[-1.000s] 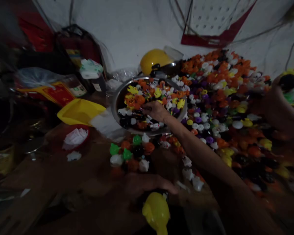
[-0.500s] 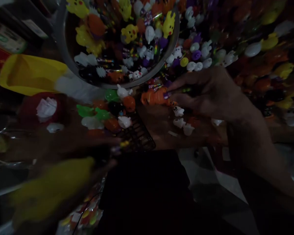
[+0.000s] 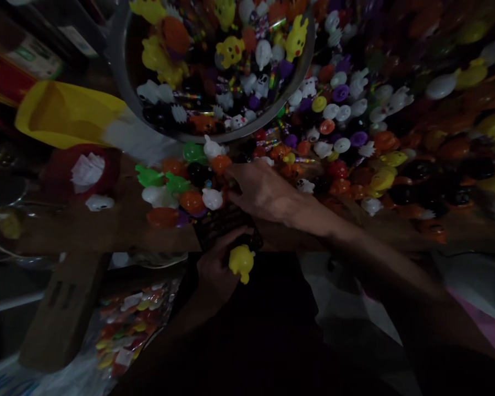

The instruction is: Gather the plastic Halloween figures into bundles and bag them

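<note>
My left hand (image 3: 216, 272) is low in front of the table edge, its fingers closed around a yellow toy animal figure (image 3: 241, 262). The figure's rounded body sticks out beside the thumb. Farther up, my right hand (image 3: 262, 190) reaches over a dark grid rack (image 3: 208, 226), fingers bent down next to an orange figure (image 3: 221, 164) and a white figure (image 3: 212, 198). Its fingertips are in shadow, so whatever they pinch is hidden. Green figures (image 3: 149, 176) and more orange and white ones lie grouped left of that hand.
A large metal bowl (image 3: 121, 71) full of small figures stands at the back. Many more figures (image 3: 342, 146) are heaped to the right. At left are a yellow scoop (image 3: 66, 113), a red dish (image 3: 61, 176) with white paper pieces, and below, a bag of colourful pieces (image 3: 136, 324).
My right hand has moved left from the heap's edge to the grouped figures. My left hand has swung in from the lower left with the yellow figure. The view has shifted slightly.
</note>
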Demonstrator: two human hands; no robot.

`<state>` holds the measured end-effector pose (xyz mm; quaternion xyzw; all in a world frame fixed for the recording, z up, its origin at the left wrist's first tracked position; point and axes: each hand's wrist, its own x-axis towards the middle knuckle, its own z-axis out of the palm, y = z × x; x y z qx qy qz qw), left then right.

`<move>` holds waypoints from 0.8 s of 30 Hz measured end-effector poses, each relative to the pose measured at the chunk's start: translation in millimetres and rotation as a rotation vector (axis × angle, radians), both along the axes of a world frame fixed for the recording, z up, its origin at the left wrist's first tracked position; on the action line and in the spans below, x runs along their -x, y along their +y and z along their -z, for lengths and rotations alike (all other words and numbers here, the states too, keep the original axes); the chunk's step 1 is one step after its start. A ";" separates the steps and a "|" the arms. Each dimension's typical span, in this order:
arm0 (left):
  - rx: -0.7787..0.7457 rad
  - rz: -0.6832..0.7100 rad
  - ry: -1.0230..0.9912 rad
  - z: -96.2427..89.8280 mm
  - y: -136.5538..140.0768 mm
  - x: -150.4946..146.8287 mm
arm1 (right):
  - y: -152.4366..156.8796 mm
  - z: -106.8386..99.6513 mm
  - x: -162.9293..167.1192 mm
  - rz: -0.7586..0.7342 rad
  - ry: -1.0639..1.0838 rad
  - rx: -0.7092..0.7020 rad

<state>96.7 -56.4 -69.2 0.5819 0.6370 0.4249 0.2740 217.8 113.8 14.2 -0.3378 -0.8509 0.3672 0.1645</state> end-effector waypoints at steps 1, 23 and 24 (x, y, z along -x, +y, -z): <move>0.003 -0.008 -0.003 -1.2 1.7 1.8 | 0.1 2.1 0.2 -0.007 0.034 0.011; -0.066 -0.181 -0.242 -3.3 53.7 -14.5 | -57.3 46.4 -38.0 0.232 0.260 -0.038; -0.064 -0.189 -0.239 -1.0 54.7 -13.5 | -61.4 50.7 -33.1 0.265 0.259 -0.032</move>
